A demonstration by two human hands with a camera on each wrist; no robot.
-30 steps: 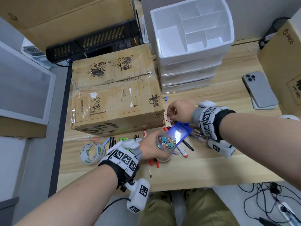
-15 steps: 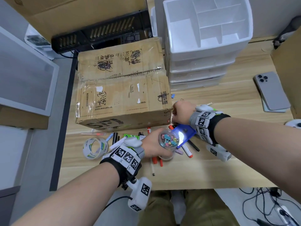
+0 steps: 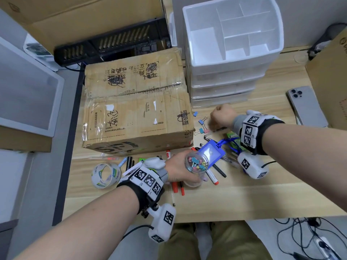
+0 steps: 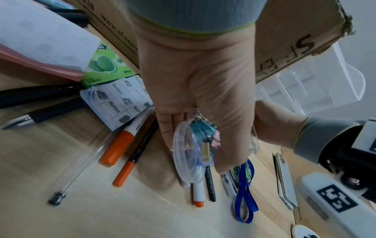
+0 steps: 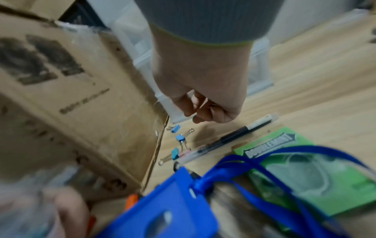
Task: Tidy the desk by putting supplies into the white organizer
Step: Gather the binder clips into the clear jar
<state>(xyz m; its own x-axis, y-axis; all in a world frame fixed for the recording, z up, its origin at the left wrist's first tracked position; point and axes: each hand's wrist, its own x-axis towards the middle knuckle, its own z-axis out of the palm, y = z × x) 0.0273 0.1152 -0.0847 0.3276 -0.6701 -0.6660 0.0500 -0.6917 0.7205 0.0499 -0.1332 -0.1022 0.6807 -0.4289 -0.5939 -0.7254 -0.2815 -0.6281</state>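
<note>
The white organizer (image 3: 225, 72) stands at the back of the desk, its top compartments bare. My left hand (image 3: 180, 171) grips a clear open jar (image 3: 196, 164) full of coloured binder clips, just above the pens; the left wrist view shows the left hand (image 4: 199, 90) with fingers wrapped round the jar (image 4: 191, 145). My right hand (image 3: 219, 117) hovers right of three loose binder clips (image 3: 201, 121) by the cardboard box corner. In the right wrist view the right hand (image 5: 199, 112) has its fingers curled in above the loose clips (image 5: 180, 138), with nothing plainly held.
A cardboard box (image 3: 135, 106) fills the desk's left. Markers and pens (image 3: 212, 177), a blue badge holder (image 3: 211, 152), a green gum pack (image 5: 284, 161), sticky notes (image 4: 120, 99) and a tape roll (image 3: 106, 175) lie near the front. A phone (image 3: 306, 106) lies right.
My right hand has drawn away from the box corner toward the right and the organizer's base, leaving clips on the desk. The left hand keeps holding the jar in place.
</note>
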